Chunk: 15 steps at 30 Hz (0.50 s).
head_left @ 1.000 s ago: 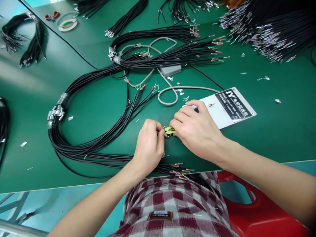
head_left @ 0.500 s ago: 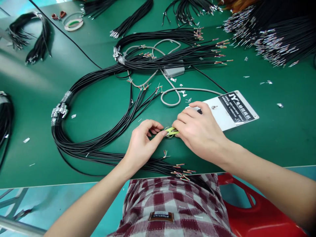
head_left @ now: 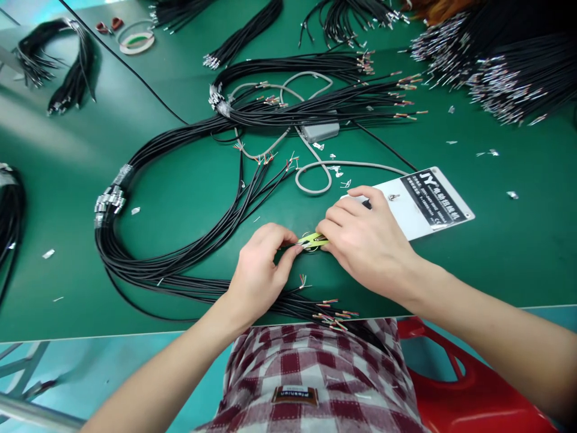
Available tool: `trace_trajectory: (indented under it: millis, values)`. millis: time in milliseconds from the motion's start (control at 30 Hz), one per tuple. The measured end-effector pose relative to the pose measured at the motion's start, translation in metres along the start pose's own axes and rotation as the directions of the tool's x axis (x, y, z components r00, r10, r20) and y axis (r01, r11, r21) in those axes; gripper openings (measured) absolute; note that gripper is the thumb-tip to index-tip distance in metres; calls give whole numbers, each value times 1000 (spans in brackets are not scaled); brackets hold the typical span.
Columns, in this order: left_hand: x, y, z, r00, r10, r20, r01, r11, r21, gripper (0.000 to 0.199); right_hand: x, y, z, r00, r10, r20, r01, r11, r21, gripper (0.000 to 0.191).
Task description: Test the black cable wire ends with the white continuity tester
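My left hand (head_left: 264, 273) is closed in a pinch, thumb against fingers, at the tip of a small yellow-green clip (head_left: 314, 240). What the pinch holds is too small to make out. From the other side, my right hand (head_left: 367, 234) has its fingers curled round the rear of the clip, and its palm covers part of a white machine plate (head_left: 417, 207) with a black label and a toggle switch. Black cables (head_left: 189, 264) with stripped coloured wire ends curve around to the left. Several of their ends (head_left: 333, 316) lie below my hands at the table edge.
A grey cord (head_left: 315, 191) loops behind my hands to a grey box (head_left: 321, 129). Bundles of black cables (head_left: 315, 111) lie beyond, with a large pile (head_left: 505, 78) at the back right. White scraps (head_left: 336, 171) dot the green table (head_left: 505, 258). Tape (head_left: 136, 42) lies at the back left.
My left hand has bent slightly at the wrist, its fingers drawn closer together at the clip's tip. My right hand stays on the clip. The whole view has shifted a little.
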State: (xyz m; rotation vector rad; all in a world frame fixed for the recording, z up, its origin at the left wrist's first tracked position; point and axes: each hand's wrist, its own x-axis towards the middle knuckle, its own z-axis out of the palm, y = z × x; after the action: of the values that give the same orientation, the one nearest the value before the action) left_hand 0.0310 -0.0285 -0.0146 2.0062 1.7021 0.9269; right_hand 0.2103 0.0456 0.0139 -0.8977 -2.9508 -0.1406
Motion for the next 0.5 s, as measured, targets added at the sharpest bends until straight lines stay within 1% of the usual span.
trace_trajectory:
  millis: [133, 200, 267, 367, 433, 500]
  values:
    - [-1, -1, 1, 993, 120, -20, -117, 987, 111, 10, 0, 0, 0, 1000, -2, -2, 2, 1000, -5, 9]
    - [0, -3, 2, 988, 157, 2, -155, 973, 170, 10, -1, 0, 0, 1000, -3, -7, 3, 1000, -3, 10]
    - [2, -4, 3, 985, 169, 32, -172, 964, 205, 11, -1, 0, 0, 1000, -3, -10, 3, 1000, 1, 11]
    - [3, -5, 4, 981, 180, 69, -190, 962, 194, 14, -1, 0, 0, 1000, -3, -9, 3, 1000, 8, 13]
    - [3, -5, 6, 979, 188, 74, -198, 967, 161, 15, 0, 1, 0, 1000, -3, -12, 3, 1000, 10, 13]
    - [3, -5, 7, 986, 158, 59, -164, 981, 108, 15, 0, 0, 0, 1000, 0, -13, 0, 1000, 6, 13]
